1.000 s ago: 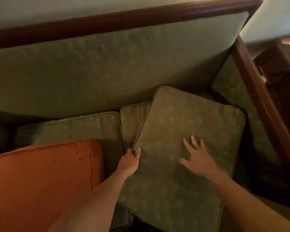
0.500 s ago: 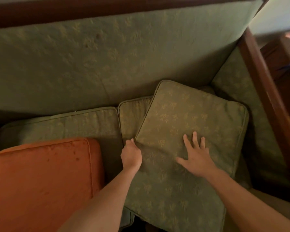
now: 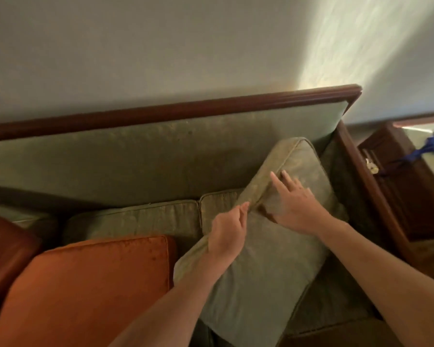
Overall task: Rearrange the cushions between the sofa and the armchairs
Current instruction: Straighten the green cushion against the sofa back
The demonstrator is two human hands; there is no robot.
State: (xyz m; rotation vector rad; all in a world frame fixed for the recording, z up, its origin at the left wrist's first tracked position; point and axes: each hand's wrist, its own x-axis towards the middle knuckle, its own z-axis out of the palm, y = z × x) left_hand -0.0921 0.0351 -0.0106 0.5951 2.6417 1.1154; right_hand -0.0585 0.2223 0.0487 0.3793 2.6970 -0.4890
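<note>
Cushion (image 3: pixel 261 271), pinched at its left edge by the left hand (image 3: pixel 227 231) with the right hand (image 3: pixel 296 206) seemingly just spread flat on top, could slip free and flop against the orange cushion (image 3: pixel 85 284).

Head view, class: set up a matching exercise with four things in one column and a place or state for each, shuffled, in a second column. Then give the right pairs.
Things:
1. Orange cushion
2. Green cushion
3. Left hand
4. Right hand

Descriptions:
A. Pinches the green cushion's left edge
B. Lies tilted at the sofa's right end
C. Lies at lower left on the sofa
D. Rests flat on top of the green cushion

Pairs: 1-C, 2-B, 3-A, 4-D
</note>
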